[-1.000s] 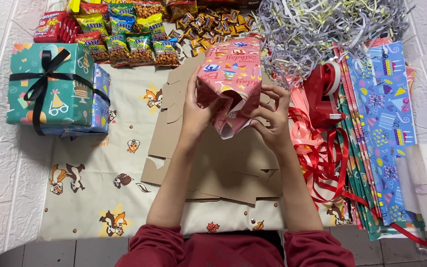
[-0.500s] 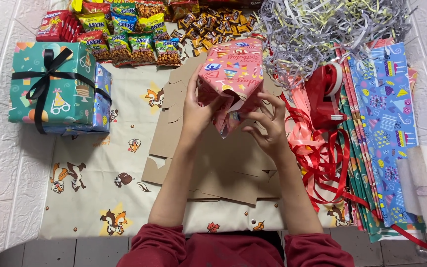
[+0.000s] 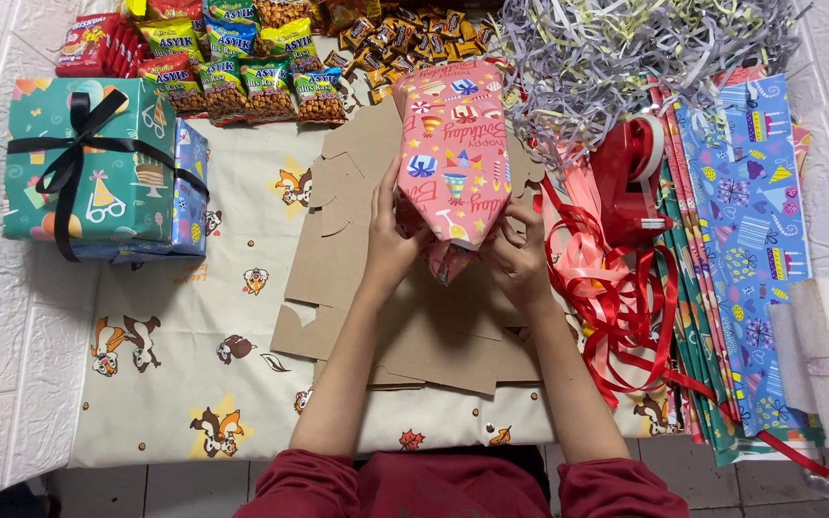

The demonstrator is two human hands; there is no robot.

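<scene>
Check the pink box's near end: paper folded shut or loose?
Loose: the pink box has an untucked flap hanging between the left hand and right hand.

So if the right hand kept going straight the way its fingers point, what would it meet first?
The right hand points up and away, fingers already on the pink party-print wrapped box. Past that, probably the heap of grey and yellow shredded paper strips, though depth is unclear.

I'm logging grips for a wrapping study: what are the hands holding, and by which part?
Both hands, left hand and right hand, hold the pink-wrapped box at its near end, fingers on the folded paper flaps.
</scene>
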